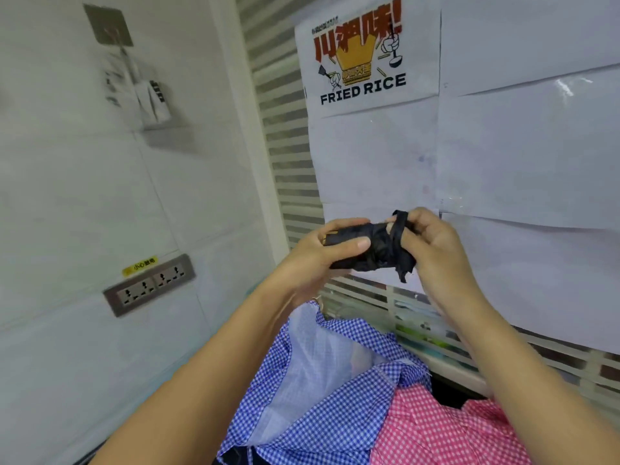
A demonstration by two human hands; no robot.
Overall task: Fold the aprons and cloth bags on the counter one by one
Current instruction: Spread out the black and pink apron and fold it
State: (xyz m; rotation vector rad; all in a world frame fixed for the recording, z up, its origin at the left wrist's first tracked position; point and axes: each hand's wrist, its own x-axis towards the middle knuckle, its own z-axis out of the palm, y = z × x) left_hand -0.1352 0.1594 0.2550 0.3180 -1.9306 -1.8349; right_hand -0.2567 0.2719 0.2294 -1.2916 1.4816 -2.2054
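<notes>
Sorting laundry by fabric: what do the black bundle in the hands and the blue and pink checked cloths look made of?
Black bundle: thin matte woven fabric, possibly cotton or polyester; it rolls tight with creases. Blue checked cloth: light gingham weave, with a paler, half-sheer reverse. Pink checked cloth: similar light gingham, in soft folds.

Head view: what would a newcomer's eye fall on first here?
First, the rolled black cloth in the middle, gripped by the left hand while the right hand pinches its strap. Next, the FRIED RICE poster at the top, then the blue checked cloth and pink checked cloth piled below.
</notes>
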